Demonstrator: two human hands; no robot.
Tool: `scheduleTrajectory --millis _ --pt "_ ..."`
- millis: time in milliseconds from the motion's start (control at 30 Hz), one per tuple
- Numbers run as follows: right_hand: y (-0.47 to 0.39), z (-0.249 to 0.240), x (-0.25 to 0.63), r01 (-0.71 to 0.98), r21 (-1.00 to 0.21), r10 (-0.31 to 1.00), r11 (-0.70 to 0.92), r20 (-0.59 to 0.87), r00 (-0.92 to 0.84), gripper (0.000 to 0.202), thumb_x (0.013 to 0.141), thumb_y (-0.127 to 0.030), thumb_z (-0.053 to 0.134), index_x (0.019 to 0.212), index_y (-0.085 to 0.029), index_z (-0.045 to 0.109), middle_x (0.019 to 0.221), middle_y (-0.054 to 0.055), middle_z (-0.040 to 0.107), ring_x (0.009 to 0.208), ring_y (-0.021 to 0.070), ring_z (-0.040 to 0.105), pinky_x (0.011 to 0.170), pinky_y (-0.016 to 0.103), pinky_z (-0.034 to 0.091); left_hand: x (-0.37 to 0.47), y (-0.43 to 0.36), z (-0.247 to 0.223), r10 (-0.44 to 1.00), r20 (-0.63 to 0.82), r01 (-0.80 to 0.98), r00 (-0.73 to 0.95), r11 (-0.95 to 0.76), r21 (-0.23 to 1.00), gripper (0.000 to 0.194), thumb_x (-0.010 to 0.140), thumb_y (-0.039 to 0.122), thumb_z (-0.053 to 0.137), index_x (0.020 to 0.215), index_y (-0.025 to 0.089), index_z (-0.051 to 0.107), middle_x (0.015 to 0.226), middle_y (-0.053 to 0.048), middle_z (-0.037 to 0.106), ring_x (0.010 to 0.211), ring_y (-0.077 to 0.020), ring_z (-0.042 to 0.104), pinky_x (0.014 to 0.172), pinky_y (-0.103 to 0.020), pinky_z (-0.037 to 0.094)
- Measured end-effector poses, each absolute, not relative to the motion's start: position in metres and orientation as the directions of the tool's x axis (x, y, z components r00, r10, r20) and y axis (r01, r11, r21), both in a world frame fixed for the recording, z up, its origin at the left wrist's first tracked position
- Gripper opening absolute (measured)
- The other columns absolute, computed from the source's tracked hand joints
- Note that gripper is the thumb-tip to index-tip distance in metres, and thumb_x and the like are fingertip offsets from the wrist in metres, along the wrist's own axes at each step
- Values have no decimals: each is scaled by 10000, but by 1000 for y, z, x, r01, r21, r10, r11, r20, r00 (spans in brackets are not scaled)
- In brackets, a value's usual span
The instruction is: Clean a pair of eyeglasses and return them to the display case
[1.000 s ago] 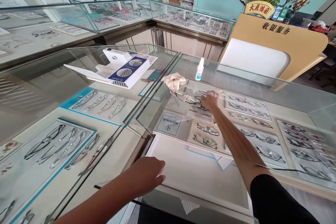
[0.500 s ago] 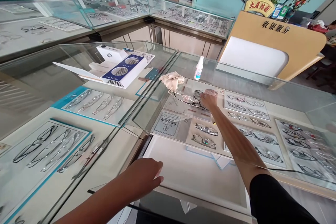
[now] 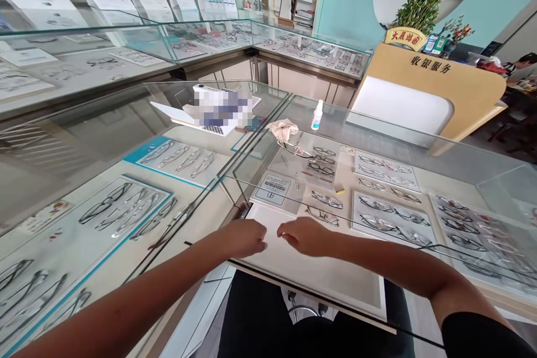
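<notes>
My left hand (image 3: 246, 238) is closed, fingers curled, above the near left part of a white pulled-out drawer (image 3: 335, 277). Close to its right is my right hand (image 3: 305, 236), also curled, with a small gap between the two. Anything inside either hand is hidden. Beyond them, under the counter glass, lie eyeglasses (image 3: 322, 216) and a grey printed card (image 3: 274, 190). On the glass top, a clear-lensed pair of glasses (image 3: 297, 151) rests beside a crumpled beige cloth (image 3: 284, 130). A white spray bottle (image 3: 317, 116) stands upright behind it.
An opened white-and-blue box (image 3: 218, 109) sits on the left counter. Trays of glasses (image 3: 126, 207) lie under glass on both sides. Farther back are more display cases (image 3: 310, 53) and a wooden cashier desk (image 3: 436, 81). A person (image 3: 524, 70) is at the far right.
My right hand has drawn back from the far glasses to above the drawer, near my left hand. The view has tilted, showing my lap and a chair base.
</notes>
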State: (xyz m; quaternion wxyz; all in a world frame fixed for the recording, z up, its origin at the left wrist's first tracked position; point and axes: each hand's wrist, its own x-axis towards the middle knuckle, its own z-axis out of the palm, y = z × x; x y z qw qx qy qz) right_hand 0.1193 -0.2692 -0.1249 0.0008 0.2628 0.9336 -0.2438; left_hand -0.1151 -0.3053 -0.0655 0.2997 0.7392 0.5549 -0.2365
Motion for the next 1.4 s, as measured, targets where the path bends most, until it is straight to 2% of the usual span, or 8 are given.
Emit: scheduleTrajectory --millis 133,267,367,633,833,933,1133,1400 --pt "-276 -54 121 386 -423 465 820 98 -880 338 1148 -255 506 1278 -272 818 1170 30 876 993 222 781 997 398 562 -114 -302 -68 682 -671 956 291 -240 171 396 1091 427 545 1217 165 815 1324 -176 829 1220 -380 788 979 -455 581" --pt "-207 5 113 644 -167 661 746 299 -688 367 1137 -276 507 1131 -205 866 1385 129 808 1344 350 643 1158 527 487 -117 -299 -70 717 -631 955 297 -228 190 371 1077 436 573 1198 176 809 1324 -168 831 1217 -366 785 990 -442 577" --pt "-157 17 101 778 -122 784 617 184 -593 401 1135 -268 499 1236 -169 874 1528 156 742 1448 387 562 1201 560 452 -119 -299 -71 746 -590 951 308 -225 211 363 1076 446 582 1170 175 805 1259 -173 844 1178 -347 796 992 -425 575" --pt "-134 10 80 852 -119 860 510 47 -508 400 1111 -217 495 1133 -146 889 1331 192 805 1352 400 634 1171 557 453 -116 -301 -68 749 -574 944 330 -276 183 363 1081 435 590 1184 154 794 1308 -196 833 1170 -354 797 984 -438 584" --pt "-195 26 113 670 -407 769 621 148 -622 331 1139 -314 547 1163 -230 866 1351 89 823 1361 317 682 1200 490 489 -111 -300 -65 731 -604 948 317 -263 179 374 1089 442 601 1224 157 801 1361 -199 820 1225 -366 789 1028 -456 598" --pt "-248 32 144 508 -616 693 602 87 -716 420 1157 -576 557 1260 -299 857 1448 71 798 1403 315 703 1170 515 559 -110 -300 -67 715 -627 950 309 -257 175 344 1069 431 638 1177 158 819 1341 -200 824 1216 -371 792 1041 -468 604" --pt "-326 -10 191 520 -673 657 526 -68 -751 423 1135 -610 602 1321 -308 832 1405 107 801 1353 329 741 1151 566 617 -107 -301 -71 696 -651 952 302 -261 162 408 1072 428 618 1255 126 824 1386 -235 799 1254 -392 765 1045 -479 602" --pt "-287 -127 196 632 -530 752 565 15 -659 466 1102 -438 558 1440 -178 747 1490 175 748 1435 390 641 1242 652 518 -104 -298 -70 658 -712 962 244 -255 94 409 1068 459 597 1170 148 842 1235 -212 831 1095 -378 796 974 -460 608"
